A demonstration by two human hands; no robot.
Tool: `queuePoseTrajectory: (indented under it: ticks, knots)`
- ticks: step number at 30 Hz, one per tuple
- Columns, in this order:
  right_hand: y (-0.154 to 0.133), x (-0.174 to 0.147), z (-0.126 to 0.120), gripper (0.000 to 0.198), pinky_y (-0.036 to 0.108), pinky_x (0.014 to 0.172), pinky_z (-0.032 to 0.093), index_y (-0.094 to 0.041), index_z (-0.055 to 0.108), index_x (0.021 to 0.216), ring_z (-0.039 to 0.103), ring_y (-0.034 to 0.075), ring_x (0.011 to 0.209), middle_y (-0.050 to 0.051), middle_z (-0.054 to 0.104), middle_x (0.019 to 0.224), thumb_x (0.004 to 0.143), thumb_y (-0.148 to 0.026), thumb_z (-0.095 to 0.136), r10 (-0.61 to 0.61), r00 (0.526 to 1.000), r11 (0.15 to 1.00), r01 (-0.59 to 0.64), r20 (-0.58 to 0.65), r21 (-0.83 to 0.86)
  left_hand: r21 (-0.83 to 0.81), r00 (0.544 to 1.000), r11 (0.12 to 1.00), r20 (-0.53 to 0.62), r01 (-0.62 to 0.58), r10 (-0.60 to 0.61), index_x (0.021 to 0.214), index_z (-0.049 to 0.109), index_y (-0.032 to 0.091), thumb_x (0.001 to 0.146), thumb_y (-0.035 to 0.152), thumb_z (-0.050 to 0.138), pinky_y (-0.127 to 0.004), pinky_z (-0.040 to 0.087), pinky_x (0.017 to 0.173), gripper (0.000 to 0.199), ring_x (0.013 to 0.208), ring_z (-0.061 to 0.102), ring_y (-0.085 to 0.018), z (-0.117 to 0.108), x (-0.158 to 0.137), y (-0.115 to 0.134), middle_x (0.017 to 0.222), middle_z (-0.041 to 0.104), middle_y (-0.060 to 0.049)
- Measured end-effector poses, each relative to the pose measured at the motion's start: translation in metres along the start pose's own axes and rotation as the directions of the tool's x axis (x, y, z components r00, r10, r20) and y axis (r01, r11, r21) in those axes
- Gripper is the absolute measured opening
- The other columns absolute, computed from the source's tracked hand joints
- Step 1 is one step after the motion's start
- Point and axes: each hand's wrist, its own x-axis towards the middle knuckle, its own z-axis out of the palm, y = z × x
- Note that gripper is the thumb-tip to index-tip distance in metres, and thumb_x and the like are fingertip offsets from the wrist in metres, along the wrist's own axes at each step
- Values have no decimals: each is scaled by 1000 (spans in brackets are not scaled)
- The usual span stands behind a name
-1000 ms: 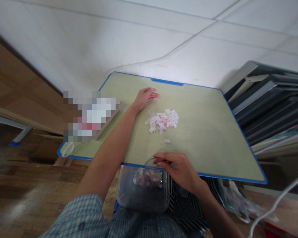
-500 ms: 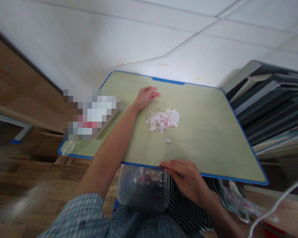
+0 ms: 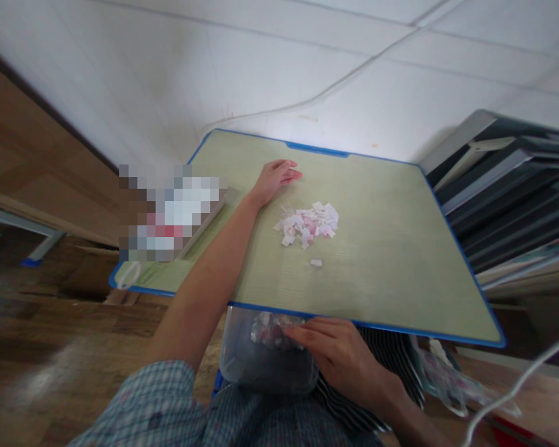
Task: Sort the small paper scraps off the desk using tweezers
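My left hand (image 3: 277, 179) rests on the green tabletop (image 3: 391, 248), just beyond a loose heap of small white and pinkish paper-like pieces (image 3: 310, 222). Its fingers are loosely stretched and appear to hold nothing. One small white piece (image 3: 316, 263) lies apart on the near side of the heap. Below the table's front edge, my right hand (image 3: 338, 354) reaches over a clear plastic tub (image 3: 261, 372), fingers extended. Its fingertips are at small shiny wrapped items (image 3: 268, 329) in the tub; the thumb is mostly hidden, and nothing shows in its grip.
A box-like object (image 3: 181, 217), blurred out by pixelation, sits on the table's left side. Dark folded panels (image 3: 507, 192) lean at the right. Behind the table is a white wall (image 3: 261, 68) with a cable; a striped cloth (image 3: 391, 360) hangs below.
My right hand has moved from the table's front edge down and left over the tub, its fingertips now at the shiny items. My left hand and the heap have stayed put.
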Motion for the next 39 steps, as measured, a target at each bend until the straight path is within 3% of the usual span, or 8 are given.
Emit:
queuePoseTrajectory:
  ticks: [3,6,15,23,39]
  knots:
    - [1,-2,0,30,23,68,56,-14,68,99,68,14,73,6,74,83,87,-6,42,43,988,998,-49,-148,-35,21,1000,1000,2,0,0,86,56,15,90,23,40,-22,46,80,19,77,65,-9,0,0,0,72,66,-1]
    - [5,0,-2,29,25,66,56,-12,68,97,69,15,72,7,74,82,88,-6,41,-12,975,991,-18,-222,-133,38,1000,999,1,-4,4,86,56,15,89,24,40,-24,46,83,19,78,65,-10,-1,0,-1,73,67,-1]
    - [-5,-9,-2,31,26,70,57,-12,66,100,69,15,86,5,74,95,93,-12,36,-177,978,943,137,-108,-304,32,1000,999,-11,7,-7,85,56,16,90,24,39,-24,47,83,19,77,65,-10,0,0,0,71,67,-1]
    - [-5,-3,8,44,27,59,56,-11,68,92,70,16,75,4,75,86,97,-14,24,-190,980,911,154,-60,-383,23,1000,1000,-9,6,-6,85,56,15,90,24,40,-23,47,83,19,77,65,-10,0,1,0,71,67,-1]
    - [-5,-11,1,33,26,71,57,-12,67,103,68,16,89,6,73,99,93,-11,36,-167,983,937,135,-73,-322,26,1000,1000,-12,7,-7,85,56,15,89,23,40,-25,46,86,19,79,66,-10,1,0,1,72,67,-2]
